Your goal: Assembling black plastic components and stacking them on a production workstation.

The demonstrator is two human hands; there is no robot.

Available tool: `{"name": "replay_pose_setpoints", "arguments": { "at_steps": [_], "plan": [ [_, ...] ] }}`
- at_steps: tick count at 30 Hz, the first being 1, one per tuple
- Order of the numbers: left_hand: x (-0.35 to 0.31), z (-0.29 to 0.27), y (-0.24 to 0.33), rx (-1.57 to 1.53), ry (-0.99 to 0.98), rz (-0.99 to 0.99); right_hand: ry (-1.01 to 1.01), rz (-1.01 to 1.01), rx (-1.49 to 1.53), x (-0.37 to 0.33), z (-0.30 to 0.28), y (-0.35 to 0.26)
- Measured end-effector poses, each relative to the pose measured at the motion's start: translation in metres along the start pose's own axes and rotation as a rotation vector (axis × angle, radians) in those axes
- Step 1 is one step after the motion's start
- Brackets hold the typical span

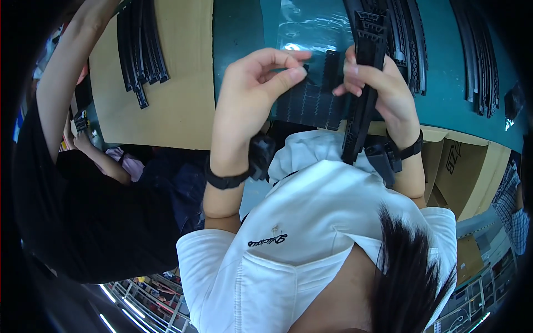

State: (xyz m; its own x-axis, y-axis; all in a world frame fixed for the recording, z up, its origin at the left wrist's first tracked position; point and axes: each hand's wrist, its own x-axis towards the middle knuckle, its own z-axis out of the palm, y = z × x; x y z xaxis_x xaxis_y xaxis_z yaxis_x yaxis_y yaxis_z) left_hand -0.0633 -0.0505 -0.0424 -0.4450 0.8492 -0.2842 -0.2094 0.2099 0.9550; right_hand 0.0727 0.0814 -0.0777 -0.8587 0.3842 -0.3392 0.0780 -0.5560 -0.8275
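My right hand is wrapped round a long black plastic strip with a slotted, ribbed end. The strip stands nearly lengthwise in front of me, its near end reaching my white shirt. To its left, my left hand is closed, with thumb and forefinger brought close together. A tiny dark bit may be at the thumb tip, too small to name. Just beyond and below those fingertips lies a dark sheet of black pieces with zigzag edges, at the table's near edge.
Clear glossy film lies on the green table. More black strips are bundled at the back right, others farther right. On cardboard at left lie several strips. A co-worker's arm reaches in there. An open carton stands at right.
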Motion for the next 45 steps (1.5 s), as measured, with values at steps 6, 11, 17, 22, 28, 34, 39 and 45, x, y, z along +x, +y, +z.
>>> {"name": "replay_pose_setpoints", "arguments": {
  "at_steps": [6, 11, 17, 22, 28, 34, 39, 45],
  "plan": [
    [0.000, 0.045, 0.044, -0.417, -0.027, 0.141, -0.096, -0.100, 0.072, -0.020, 0.029, -0.022],
    [-0.002, 0.058, 0.048, -0.377, 0.002, 0.130, -0.053, -0.171, 0.091, -0.022, 0.034, -0.026],
    [-0.006, 0.059, 0.052, -0.468, -0.044, 0.095, -0.011, -0.183, 0.105, -0.030, 0.037, -0.030],
    [-0.006, 0.063, 0.054, -0.435, -0.015, 0.088, -0.011, -0.208, 0.039, -0.033, 0.036, -0.032],
    [-0.005, 0.067, 0.052, -0.437, 0.011, 0.115, -0.007, -0.225, 0.012, -0.035, 0.036, -0.034],
    [-0.006, 0.068, 0.053, -0.408, 0.013, 0.139, 0.015, -0.283, -0.056, -0.035, 0.035, -0.033],
    [-0.007, 0.069, 0.053, -0.382, 0.003, 0.163, 0.047, -0.312, -0.031, -0.036, 0.037, -0.033],
    [-0.007, 0.070, 0.054, -0.355, 0.009, 0.181, 0.050, -0.306, -0.050, -0.037, 0.037, -0.034]
  ]
}}
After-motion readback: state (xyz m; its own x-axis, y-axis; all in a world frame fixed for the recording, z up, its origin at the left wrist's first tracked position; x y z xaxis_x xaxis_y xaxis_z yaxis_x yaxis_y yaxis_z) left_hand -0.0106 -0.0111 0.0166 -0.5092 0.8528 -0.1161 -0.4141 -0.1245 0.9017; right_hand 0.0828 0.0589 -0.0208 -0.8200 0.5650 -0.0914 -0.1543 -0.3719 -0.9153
